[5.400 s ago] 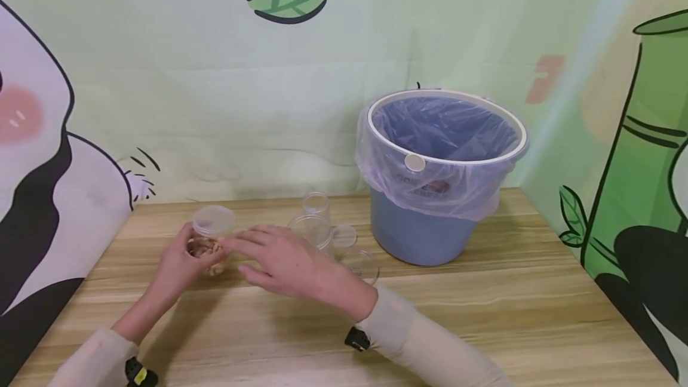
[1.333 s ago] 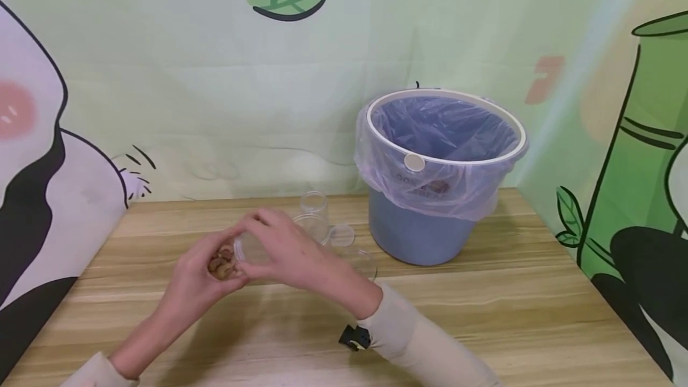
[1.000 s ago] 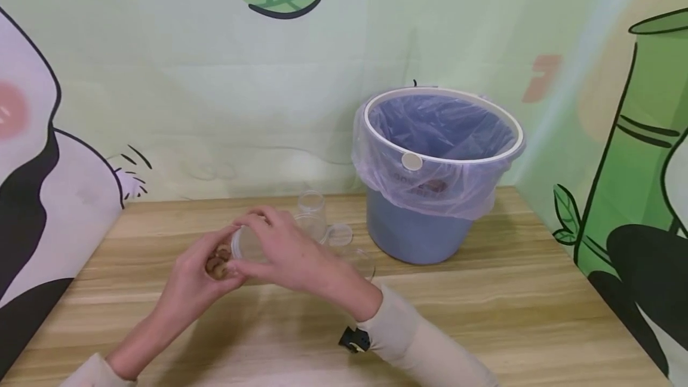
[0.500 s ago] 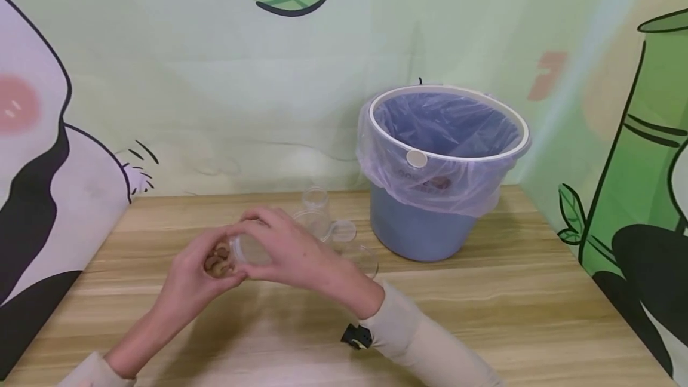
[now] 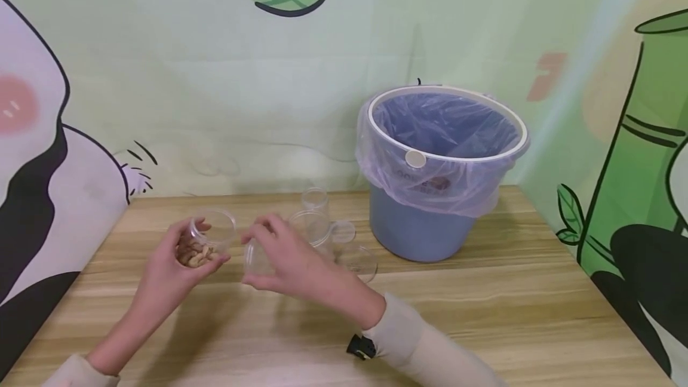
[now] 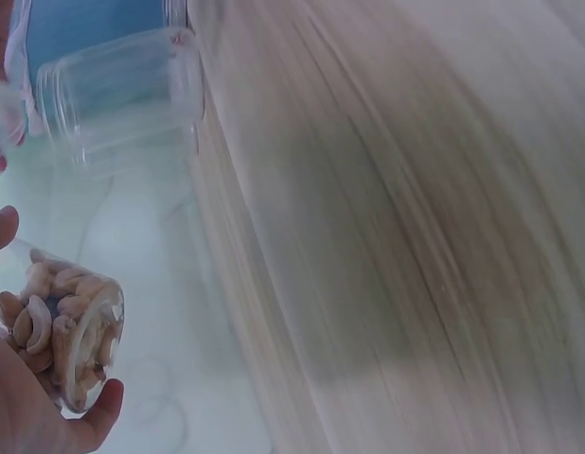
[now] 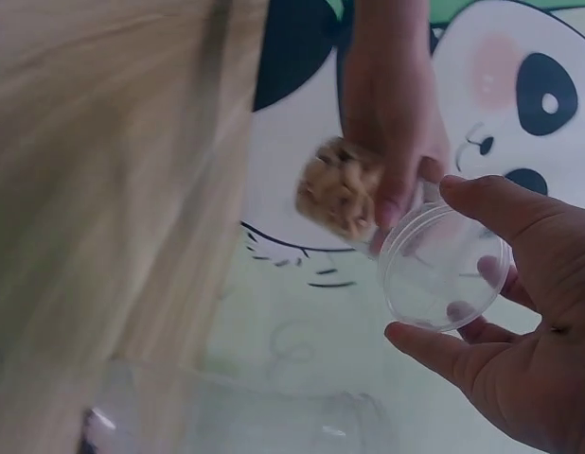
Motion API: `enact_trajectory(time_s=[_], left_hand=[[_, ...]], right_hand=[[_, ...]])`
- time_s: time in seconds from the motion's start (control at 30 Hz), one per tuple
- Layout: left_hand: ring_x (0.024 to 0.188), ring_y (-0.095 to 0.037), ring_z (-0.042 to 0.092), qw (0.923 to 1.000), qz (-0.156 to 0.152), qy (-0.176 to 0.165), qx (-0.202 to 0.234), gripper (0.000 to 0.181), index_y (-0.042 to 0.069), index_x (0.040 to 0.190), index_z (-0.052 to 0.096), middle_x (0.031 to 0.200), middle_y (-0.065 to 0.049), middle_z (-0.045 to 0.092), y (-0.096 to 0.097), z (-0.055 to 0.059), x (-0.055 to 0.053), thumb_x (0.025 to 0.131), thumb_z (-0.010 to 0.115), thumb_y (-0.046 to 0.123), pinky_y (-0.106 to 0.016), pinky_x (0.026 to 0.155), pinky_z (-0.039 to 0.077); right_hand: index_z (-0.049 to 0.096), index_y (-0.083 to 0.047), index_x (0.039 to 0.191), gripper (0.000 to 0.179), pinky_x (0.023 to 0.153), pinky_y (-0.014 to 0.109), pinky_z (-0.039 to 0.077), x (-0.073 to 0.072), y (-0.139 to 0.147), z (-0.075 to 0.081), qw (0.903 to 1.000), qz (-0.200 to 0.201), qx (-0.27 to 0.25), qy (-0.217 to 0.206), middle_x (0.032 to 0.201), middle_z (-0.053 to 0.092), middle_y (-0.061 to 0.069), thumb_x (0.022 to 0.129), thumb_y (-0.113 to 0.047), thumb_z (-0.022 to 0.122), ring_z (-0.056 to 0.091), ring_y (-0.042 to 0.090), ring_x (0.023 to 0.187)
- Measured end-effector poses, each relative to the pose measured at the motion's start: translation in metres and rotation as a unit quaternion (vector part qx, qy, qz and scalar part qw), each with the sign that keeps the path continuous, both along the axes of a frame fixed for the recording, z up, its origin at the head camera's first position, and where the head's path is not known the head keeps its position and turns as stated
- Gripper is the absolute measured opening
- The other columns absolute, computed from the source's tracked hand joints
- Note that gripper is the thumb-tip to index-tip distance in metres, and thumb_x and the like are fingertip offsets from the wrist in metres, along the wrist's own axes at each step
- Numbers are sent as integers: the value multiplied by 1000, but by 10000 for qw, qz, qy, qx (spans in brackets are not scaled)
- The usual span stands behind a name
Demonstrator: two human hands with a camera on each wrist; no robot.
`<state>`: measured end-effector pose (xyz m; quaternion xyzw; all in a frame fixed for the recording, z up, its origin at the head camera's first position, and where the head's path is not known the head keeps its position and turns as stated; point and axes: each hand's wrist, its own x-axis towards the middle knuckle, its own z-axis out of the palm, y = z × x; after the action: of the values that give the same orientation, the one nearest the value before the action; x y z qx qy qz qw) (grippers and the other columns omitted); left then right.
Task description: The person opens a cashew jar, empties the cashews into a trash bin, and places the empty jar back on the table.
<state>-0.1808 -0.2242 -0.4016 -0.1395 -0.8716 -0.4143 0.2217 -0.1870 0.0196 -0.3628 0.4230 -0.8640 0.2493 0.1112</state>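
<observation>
In the head view my left hand (image 5: 163,267) grips a clear jar (image 5: 217,230) at the left of the table. Cashews (image 5: 200,255) fill its lower part, and its mouth is uncovered and tilted to the right. The left wrist view shows the cashews (image 6: 67,301) through the clear wall, with fingers curled round it. Just to the right, my right hand (image 5: 295,261) holds a round clear lid (image 5: 258,260) by its edge, apart from the jar. Thumb and fingers span the lid (image 7: 446,270) in the right wrist view.
Behind my right hand stand a clear jar (image 5: 310,227) and a smaller clear jar (image 5: 315,200). A small lid (image 5: 343,232) and a larger clear lid (image 5: 361,263) lie beside them. A blue bucket (image 5: 421,232) with a plastic liner stands at the back right.
The lid, earlier on the jar with both hands round it, is now off in my right hand. My left hand has drawn the jar left and turned its mouth more upward.
</observation>
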Motion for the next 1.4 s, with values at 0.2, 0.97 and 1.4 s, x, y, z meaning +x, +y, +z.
enact_trajectory(time_s=[0.2,0.97,1.4], left_hand=[[103,12,53,9997,233,10,12,77,6,141,51,127,-11,63,-9,0,0,75,91,10,-3,83,44],[101,13,51,9980,632,70,-45,78,9,139,54,126,-12,65,-22,-4,-3,72,94,11,-1,82,40],[100,15,50,9974,694,46,-174,76,9,136,55,127,-11,66,-20,-3,-5,72,94,14,-1,82,40]], right_hand=[[57,-16,125,52,99,21,44,7,-9,-18,9990,-5,414,177,126,52,4,86,-41,82,50,15,114],[54,-12,108,44,64,9,42,-7,-40,-61,9943,-279,915,-480,106,46,-2,87,-39,82,48,2,79],[55,-7,140,61,102,25,46,-29,-57,-78,9684,-1128,2015,-942,135,61,5,92,-39,75,58,16,121]])
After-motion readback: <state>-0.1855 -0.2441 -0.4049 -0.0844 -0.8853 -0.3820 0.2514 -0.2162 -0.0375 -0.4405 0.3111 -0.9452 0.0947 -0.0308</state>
